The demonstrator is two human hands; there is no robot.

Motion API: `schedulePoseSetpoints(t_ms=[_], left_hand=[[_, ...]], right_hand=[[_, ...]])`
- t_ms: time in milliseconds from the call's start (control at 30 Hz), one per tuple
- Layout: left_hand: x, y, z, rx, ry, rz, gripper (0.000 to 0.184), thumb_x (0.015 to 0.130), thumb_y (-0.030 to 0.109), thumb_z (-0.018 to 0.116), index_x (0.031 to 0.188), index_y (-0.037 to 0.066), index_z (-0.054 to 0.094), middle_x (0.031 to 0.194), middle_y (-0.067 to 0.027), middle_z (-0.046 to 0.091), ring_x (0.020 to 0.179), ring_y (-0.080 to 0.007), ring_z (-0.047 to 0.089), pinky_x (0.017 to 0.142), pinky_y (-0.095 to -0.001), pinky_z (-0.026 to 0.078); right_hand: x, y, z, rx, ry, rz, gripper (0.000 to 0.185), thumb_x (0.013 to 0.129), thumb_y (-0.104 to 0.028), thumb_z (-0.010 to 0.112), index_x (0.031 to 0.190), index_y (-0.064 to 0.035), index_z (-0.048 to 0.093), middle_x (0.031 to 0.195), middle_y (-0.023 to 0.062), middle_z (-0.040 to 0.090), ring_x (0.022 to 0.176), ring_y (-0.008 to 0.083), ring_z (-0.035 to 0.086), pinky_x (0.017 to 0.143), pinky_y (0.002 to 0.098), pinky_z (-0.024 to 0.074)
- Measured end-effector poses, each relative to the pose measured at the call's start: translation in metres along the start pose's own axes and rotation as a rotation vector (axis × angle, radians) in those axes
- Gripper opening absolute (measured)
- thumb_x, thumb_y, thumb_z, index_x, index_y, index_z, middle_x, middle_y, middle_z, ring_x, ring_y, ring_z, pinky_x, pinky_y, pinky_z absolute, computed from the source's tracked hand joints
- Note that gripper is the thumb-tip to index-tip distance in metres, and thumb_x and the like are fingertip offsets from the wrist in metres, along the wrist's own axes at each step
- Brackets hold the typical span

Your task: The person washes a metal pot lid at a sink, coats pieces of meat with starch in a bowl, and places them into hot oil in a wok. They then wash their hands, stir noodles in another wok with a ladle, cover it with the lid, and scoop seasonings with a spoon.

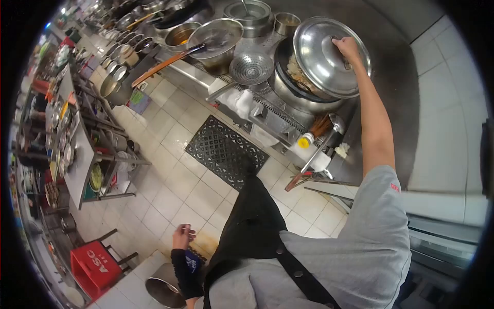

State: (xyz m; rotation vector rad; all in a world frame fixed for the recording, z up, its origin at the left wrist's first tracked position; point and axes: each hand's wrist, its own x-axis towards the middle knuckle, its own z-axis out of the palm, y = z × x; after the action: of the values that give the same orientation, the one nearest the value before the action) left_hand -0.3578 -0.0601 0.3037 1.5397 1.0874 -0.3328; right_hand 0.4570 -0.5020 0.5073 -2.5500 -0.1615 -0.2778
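My right hand [348,48] grips the handle of a large, shiny, domed metal lid [320,61]. The lid covers most of a big wok-like pan [286,93], leaving a strip of pale food [297,73] showing along its left side. Down at my left side, my left hand [183,237] hangs over the floor with its fingers loosely bent and apart, holding nothing that I can see. A dark sleeve covers that forearm. Left of the pan lies a perforated skimmer [251,68].
A large metal bowl [215,44] with a wooden-handled tool stands on the stove. A ladle [335,125], brush [321,124] and yellow-capped bottle [304,141] lie at its front edge. Underfoot is a black mat [221,149]; a red stool [95,268] and metal pot [163,286] are lower left.
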Motion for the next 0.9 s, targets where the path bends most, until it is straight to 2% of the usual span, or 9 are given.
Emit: schedulePoseSetpoints(t_ms=[67, 333, 400, 500, 600, 633, 667, 700, 900], left_hand=[[0.024, 0.041, 0.022, 0.109, -0.059, -0.047, 0.031, 0.102, 0.03, 0.055, 0.116, 0.003, 0.061, 0.089, -0.0118, 0.071, 0.075, -0.0184, 0.069, 0.063, -0.0318, 0.055], [0.095, 0.18, 0.033, 0.269, -0.009, 0.07, 0.03, 0.1, 0.026, 0.057, 0.118, 0.003, 0.065, 0.089, -0.0106, 0.072, 0.083, -0.018, 0.068, 0.076, -0.0329, 0.053], [0.107, 0.217, 0.027, 0.283, 0.035, 0.096, 0.031, 0.1, 0.025, 0.058, 0.121, 0.003, 0.064, 0.092, -0.0131, 0.072, 0.089, -0.0206, 0.068, 0.08, -0.0342, 0.053], [0.12, 0.269, 0.021, 0.259, 0.047, 0.139, 0.033, 0.1, 0.025, 0.058, 0.125, 0.004, 0.062, 0.101, -0.0172, 0.071, 0.098, -0.023, 0.068, 0.086, -0.0353, 0.053], [0.122, 0.31, 0.017, 0.121, -0.031, 0.169, 0.036, 0.1, 0.026, 0.058, 0.127, 0.002, 0.06, 0.108, -0.0199, 0.07, 0.107, -0.0261, 0.068, 0.09, -0.0361, 0.053], [0.126, 0.328, 0.016, 0.183, -0.039, 0.161, 0.038, 0.099, 0.026, 0.058, 0.127, 0.001, 0.06, 0.108, -0.021, 0.07, 0.106, -0.0305, 0.068, 0.09, -0.038, 0.053], [0.134, 0.334, 0.016, 0.278, -0.027, 0.161, 0.04, 0.097, 0.029, 0.058, 0.126, 0.001, 0.061, 0.109, -0.0228, 0.069, 0.103, -0.0367, 0.067, 0.09, -0.0416, 0.052], [0.148, 0.336, 0.013, 0.325, -0.025, 0.235, 0.041, 0.096, 0.031, 0.058, 0.124, 0.002, 0.062, 0.111, -0.0242, 0.068, 0.103, -0.0402, 0.065, 0.091, -0.0446, 0.051], [0.205, 0.389, -0.042, 0.214, 0.021, 0.363, 0.041, 0.099, 0.026, 0.058, 0.131, 0.001, 0.057, 0.12, -0.0178, 0.068, 0.111, -0.0315, 0.065, 0.097, -0.0396, 0.05]], right_hand=[[0.037, 0.032, 0.042, -0.107, 0.0, 0.037, 0.044, 0.076, -0.039, 0.074, 0.089, 0.0021, 0.074, 0.093, 0.0249, 0.072, 0.091, 0.0377, 0.071, 0.081, 0.0449, 0.0534], [0.1, 0.145, 0.217, -0.206, -0.097, 0.039, 0.054, 0.075, -0.04, 0.074, 0.107, 0.0027, 0.072, 0.11, 0.03, 0.067, 0.108, 0.0437, 0.064, 0.093, 0.0456, 0.0494], [0.087, 0.105, 0.208, -0.19, -0.206, 0.227, 0.055, 0.078, -0.042, 0.072, 0.113, 0.0014, 0.07, 0.117, 0.0285, 0.065, 0.114, 0.0432, 0.061, 0.096, 0.0457, 0.048], [0.084, 0.132, 0.225, -0.31, -0.115, 0.136, 0.061, 0.082, -0.048, 0.066, 0.12, -0.001, 0.068, 0.119, 0.0259, 0.066, 0.115, 0.0435, 0.06, 0.097, 0.0481, 0.0467], [0.051, 0.045, 0.188, -0.296, -0.266, 0.165, 0.062, 0.087, -0.051, 0.062, 0.124, -0.0013, 0.066, 0.122, 0.0237, 0.066, 0.115, 0.0408, 0.061, 0.099, 0.049, 0.0451], [0.055, 0.043, 0.191, -0.295, -0.372, 0.181, 0.062, 0.089, -0.053, 0.06, 0.122, -0.0005, 0.066, 0.118, 0.024, 0.067, 0.109, 0.0419, 0.064, 0.095, 0.0505, 0.047], [0.062, 0.097, 0.218, -0.278, -0.223, -0.027, 0.065, 0.09, -0.058, 0.057, 0.119, 0.0003, 0.066, 0.114, 0.0241, 0.068, 0.104, 0.0428, 0.065, 0.09, 0.0521, 0.0486], [0.063, 0.059, 0.214, -0.472, -0.28, 0.175, 0.067, 0.093, -0.06, 0.052, 0.119, 0.0004, 0.066, 0.118, 0.0243, 0.067, 0.109, 0.0433, 0.063, 0.093, 0.0515, 0.0474], [0.118, 0.14, 0.234, -0.663, -0.375, 0.208, 0.074, 0.098, -0.058, 0.043, 0.132, 0.0072, 0.051, 0.134, 0.0284, 0.055, 0.124, 0.0442, 0.053, 0.103, 0.0497, 0.0422]])
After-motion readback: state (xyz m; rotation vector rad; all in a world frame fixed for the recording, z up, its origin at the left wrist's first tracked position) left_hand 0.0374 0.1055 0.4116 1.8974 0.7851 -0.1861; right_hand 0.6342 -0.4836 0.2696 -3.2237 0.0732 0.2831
